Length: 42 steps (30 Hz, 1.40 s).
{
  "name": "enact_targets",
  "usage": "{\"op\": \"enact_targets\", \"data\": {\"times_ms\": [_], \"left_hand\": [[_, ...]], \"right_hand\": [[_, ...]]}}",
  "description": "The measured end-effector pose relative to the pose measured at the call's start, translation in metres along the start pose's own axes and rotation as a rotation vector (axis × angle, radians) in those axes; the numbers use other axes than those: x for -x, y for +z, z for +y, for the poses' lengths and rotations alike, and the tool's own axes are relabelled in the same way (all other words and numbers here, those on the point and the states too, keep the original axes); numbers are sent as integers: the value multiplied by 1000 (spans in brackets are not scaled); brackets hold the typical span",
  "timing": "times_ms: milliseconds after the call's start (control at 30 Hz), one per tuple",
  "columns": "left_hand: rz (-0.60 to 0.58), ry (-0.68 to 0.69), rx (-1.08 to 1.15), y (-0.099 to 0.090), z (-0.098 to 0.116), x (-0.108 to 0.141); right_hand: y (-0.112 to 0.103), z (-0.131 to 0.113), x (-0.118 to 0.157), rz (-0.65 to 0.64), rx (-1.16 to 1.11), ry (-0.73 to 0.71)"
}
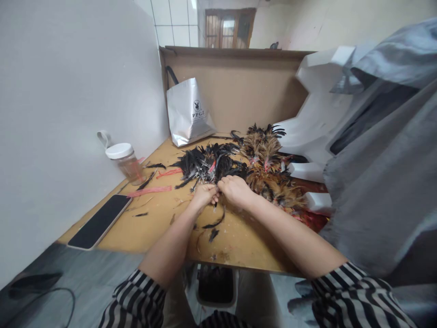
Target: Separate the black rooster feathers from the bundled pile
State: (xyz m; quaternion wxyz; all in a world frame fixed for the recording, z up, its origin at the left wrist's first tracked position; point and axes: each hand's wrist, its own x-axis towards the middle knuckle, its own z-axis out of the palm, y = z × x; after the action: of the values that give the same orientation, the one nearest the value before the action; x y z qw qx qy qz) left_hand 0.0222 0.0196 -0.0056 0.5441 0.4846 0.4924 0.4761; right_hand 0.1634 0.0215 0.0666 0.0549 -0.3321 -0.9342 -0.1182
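My left hand (205, 195) and my right hand (235, 190) meet over the table, fingertips pinched together on a small bunch of black feathers (234, 170). The feathers fan out just beyond my right hand; the pinched ends are mostly hidden by my fingers. Right behind my hands lies a loose pile of black feathers (196, 163) with a bit of red among them. Bundles of brown feathers (264, 148), bound with pink-red ties, lie to the right of it. More brown feathers (278, 187) are beside my right forearm.
On the left are a phone (100, 222), a lidded jar (128, 165) and red plastic strips (150, 191). A silver bag (187, 111) stands at the back against a cardboard panel (252, 86). Grey cloth (382, 173) hangs at right. Below the table edge is a bin (216, 284).
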Motion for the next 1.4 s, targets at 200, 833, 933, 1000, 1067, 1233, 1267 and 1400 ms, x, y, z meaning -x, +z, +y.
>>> {"op": "enact_targets", "data": {"times_ms": [200,833,933,1000,1067,1233,1267,1400], "left_hand": [[-358,-135,2,-9,10,12],[-616,-257,249,-6,1,13],[-544,-239,330,-6,0,8],[-487,-221,477,-7,1,7],[-442,-197,634,-7,5,8],[-408,-180,918,-6,14,15],[-407,-182,946,-6,15,16],[-390,-182,1002,-5,14,18]], "right_hand": [[-28,12,-3,-115,-102,-216],[-29,36,-6,-418,-718,-204],[-46,11,-2,-245,-220,-122],[-51,-5,3,-84,-73,-88],[-45,-12,8,30,-106,-24],[2,-2,10,414,-936,241],[12,0,8,458,-1203,300],[35,-8,-4,425,-2091,426]]}}
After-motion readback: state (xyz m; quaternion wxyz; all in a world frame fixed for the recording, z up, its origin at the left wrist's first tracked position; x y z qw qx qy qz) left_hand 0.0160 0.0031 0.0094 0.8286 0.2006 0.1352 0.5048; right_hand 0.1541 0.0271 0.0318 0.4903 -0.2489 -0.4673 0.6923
